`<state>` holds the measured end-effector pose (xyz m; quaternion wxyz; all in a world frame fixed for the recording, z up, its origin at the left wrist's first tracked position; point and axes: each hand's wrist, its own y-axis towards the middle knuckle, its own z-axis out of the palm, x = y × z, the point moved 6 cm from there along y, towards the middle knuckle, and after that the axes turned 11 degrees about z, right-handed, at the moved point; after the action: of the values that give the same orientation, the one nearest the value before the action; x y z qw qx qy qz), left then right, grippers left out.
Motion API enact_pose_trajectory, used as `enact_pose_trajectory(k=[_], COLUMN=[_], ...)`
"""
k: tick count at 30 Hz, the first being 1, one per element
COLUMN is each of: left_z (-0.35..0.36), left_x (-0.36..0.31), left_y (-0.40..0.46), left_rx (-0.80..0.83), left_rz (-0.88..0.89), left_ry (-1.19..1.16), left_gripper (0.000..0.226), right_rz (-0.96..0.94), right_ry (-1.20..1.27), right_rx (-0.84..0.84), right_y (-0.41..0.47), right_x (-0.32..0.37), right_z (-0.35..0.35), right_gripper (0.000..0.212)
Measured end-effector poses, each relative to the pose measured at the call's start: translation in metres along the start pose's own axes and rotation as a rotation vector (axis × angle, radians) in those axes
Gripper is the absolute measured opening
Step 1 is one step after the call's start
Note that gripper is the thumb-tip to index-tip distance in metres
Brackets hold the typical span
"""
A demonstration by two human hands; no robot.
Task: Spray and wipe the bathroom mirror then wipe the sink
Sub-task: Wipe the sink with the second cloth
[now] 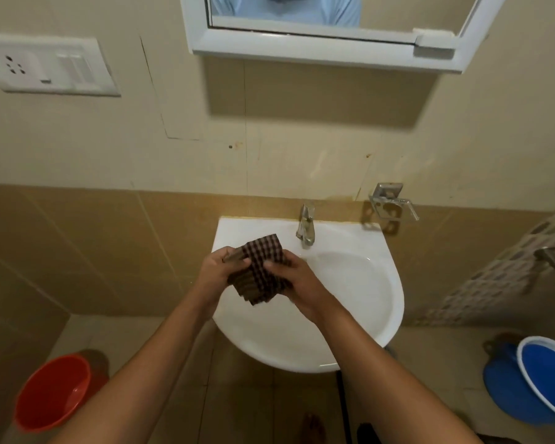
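White wall-mounted sink [359, 315] in front of me, metal tap [306, 225] standing on its back ledge. Tiled floor [237, 395] under me: red bucket [53, 392] at lower left, blue tub [548, 373] with white rim at lower right, well apart.

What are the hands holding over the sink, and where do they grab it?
A folded checked cloth. The left hand pinches its left edge, and the right hand grips its right side.

Dim warm light, soft overall blur, edges bowed by wide-angle distortion.
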<state>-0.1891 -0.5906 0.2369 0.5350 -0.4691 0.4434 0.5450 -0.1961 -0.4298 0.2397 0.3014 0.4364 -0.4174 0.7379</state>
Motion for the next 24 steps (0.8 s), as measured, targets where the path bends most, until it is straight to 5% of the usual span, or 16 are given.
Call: enact_pose_trajectory(k=[4,9,15,18,24], left_z=[0.002,0.011,0.033,0.043,0.07], left_x=[-0.023,-0.025,-0.007,-0.012,-0.018], left_y=[0.004,-0.005,-0.015,-0.011,-0.006], left_rx=[0.079,0.131,0.216,0.24,0.22], left_rz=[0.082,0.016,-0.056,-0.069,-0.082], left_ry=[0.128,-0.148,-0.106,-0.095,-0.112], left_gripper=[0.026,0.048,0.08,0.058,0.033], right_rz=[-0.057,-0.111,-0.022,0.039,0.046], right_ry=[-0.296,-0.144,-0.137,-0.242,-0.144], right_rx=[-0.1,-0.15,-0.212,-0.22,-0.281], right_y=[-0.004,-0.014,-0.033,-0.047,-0.072], right_x=[0.013,0.028,0.029,0.031,0.036], right_z=[-0.002,-0.003,-0.017,-0.026,-0.053], right_gripper=[0.036,0.037,0.044,0.06,0.051])
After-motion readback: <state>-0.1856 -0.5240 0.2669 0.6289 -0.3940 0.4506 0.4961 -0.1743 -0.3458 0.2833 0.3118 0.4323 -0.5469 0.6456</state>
